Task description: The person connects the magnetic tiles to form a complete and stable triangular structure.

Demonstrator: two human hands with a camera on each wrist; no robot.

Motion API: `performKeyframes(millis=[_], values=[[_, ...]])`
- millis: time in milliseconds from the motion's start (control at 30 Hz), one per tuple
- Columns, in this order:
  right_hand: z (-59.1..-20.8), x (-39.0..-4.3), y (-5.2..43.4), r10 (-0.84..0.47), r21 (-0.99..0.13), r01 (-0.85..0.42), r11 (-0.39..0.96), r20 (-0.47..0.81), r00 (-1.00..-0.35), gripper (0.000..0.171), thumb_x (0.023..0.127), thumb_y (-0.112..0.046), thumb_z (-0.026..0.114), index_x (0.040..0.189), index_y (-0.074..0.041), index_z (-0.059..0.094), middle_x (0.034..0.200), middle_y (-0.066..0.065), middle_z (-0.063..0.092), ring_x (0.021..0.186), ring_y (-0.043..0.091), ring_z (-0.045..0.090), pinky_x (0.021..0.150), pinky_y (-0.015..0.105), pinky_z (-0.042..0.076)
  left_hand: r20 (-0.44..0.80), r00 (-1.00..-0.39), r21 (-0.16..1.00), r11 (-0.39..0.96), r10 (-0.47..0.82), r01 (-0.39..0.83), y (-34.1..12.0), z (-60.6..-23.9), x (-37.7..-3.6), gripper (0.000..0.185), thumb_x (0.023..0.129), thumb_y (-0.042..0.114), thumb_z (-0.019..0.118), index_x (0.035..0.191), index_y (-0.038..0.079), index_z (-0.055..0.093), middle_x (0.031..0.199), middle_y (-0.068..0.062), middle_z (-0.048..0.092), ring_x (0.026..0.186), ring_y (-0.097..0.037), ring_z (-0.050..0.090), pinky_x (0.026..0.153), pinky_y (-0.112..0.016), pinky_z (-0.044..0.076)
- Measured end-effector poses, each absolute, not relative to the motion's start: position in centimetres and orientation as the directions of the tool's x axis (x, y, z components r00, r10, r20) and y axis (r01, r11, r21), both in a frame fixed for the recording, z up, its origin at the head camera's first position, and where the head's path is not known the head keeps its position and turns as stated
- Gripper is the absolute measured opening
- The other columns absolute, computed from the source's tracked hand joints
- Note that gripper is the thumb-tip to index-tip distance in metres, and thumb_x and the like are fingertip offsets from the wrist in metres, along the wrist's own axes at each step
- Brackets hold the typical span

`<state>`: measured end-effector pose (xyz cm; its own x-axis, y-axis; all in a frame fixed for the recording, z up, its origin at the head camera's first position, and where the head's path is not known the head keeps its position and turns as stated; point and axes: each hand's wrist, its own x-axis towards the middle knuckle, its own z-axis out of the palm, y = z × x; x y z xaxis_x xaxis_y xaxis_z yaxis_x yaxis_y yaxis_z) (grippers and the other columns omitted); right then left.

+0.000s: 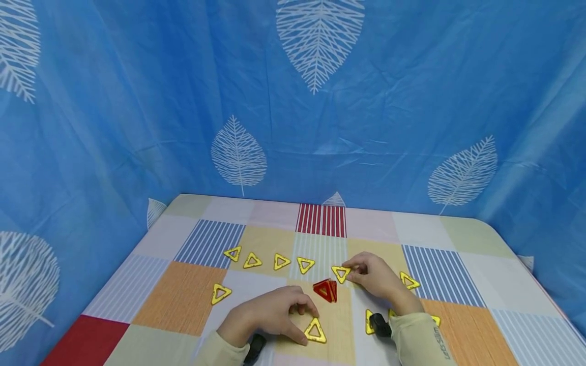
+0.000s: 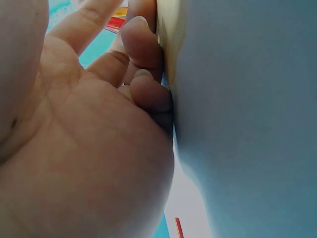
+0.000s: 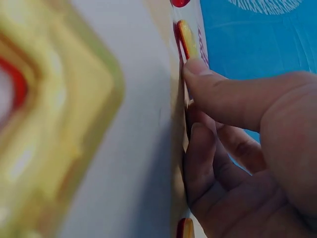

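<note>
We see a blue leaf-print curtain (image 1: 183, 101) hanging behind and beside a table under a patchwork cloth (image 1: 274, 239) of striped and plain squares. On that cloth our left hand (image 1: 267, 315) rests near the front edge, fingers curled down, the fingertips touching a yellow triangle tile (image 1: 314, 331) that lies flat just right of the hand; from the left wrist view the fingers (image 2: 143, 44) press against the cloth, and we cannot tell whether they actually pinch the tile. Our right hand (image 1: 377, 277) sits a little further from the front edge, right of centre, its thumb and forefinger pinching the right corner of another yellow triangle (image 1: 341, 273). Between the two hands stands a small red triangle stack (image 1: 326, 290), tilted up off the cloth, close to the pinched triangle. Toward the middle of the table a row of four yellow triangles (image 1: 267, 259) runs left from the pinched one, and a single yellow triangle (image 1: 220, 293) lies apart toward the left edge. More yellow pieces (image 1: 409, 280) show just right of the right hand and beside its sleeve
</note>
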<state>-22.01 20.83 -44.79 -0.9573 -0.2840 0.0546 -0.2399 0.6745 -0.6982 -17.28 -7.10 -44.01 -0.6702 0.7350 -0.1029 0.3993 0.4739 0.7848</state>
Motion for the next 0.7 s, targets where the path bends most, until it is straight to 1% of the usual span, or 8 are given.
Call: performKeyframes(millis=[133,333,467,600,700], values=[[-44.9,-21.8,20.9,-0.261,-0.697,-0.218,0.683,0.045,-0.964,0.016,0.091,-0.007,0.075,0.107,-0.009,0.077,0.094,0.0,0.064,0.079,0.015,0.055,0.073,0.037,0.047,-0.099,-0.67,0.791,0.467,0.736,0.396,-7.1,-44.1,-17.3,0.035,0.075,0.018,0.091,0.105,0.021,0.075,0.089,0.014,0.055,0.081,-0.002,0.048,0.076,-0.019,0.042],[-44.8,-21.6,21.1,-0.236,-0.718,-0.187,0.67,0.032,-0.971,0.018,0.091,-0.012,0.075,0.109,-0.011,0.076,0.094,-0.004,0.07,0.083,0.012,0.062,0.081,0.04,0.05,-0.093,-0.672,0.794,0.462,0.735,0.395,-7.2,-44.3,-17.3,0.035,0.074,0.017,0.091,0.105,0.021,0.075,0.089,0.014,0.055,0.082,-0.002,0.048,0.076,-0.019,0.042],[-44.8,-21.2,21.3,-0.234,-0.756,-0.176,0.63,0.031,-0.972,0.02,0.091,-0.014,0.076,0.111,-0.009,0.076,0.094,-0.004,0.071,0.084,0.013,0.064,0.078,0.038,0.05,-0.095,-0.674,0.794,0.464,0.733,0.392,-7.2,-44.3,-17.3,0.035,0.074,0.017,0.092,0.104,0.021,0.075,0.088,0.014,0.055,0.081,-0.002,0.048,0.075,-0.019,0.042],[-44.7,-20.7,21.4,-0.221,-0.801,-0.142,0.581,0.013,-0.975,0.023,0.09,-0.02,0.078,0.111,-0.011,0.076,0.097,-0.003,0.073,0.088,0.014,0.066,0.077,0.035,0.051,-0.096,-0.673,0.795,0.464,0.734,0.392,-7.2,-44.3,-17.3,0.035,0.074,0.017,0.092,0.104,0.021,0.074,0.088,0.014,0.055,0.081,-0.002,0.047,0.076,-0.019,0.042],[-44.7,-20.4,21.5,-0.233,-0.826,-0.141,0.545,0.012,-0.972,0.025,0.089,-0.022,0.079,0.11,-0.009,0.076,0.099,0.0,0.074,0.09,0.016,0.068,0.076,0.035,0.053,-0.1,-0.673,0.796,0.465,0.733,0.388,-7.2,-44.4,-17.3,0.035,0.074,0.017,0.092,0.104,0.022,0.074,0.089,0.014,0.055,0.08,-0.003,0.047,0.076,-0.019,0.042]])
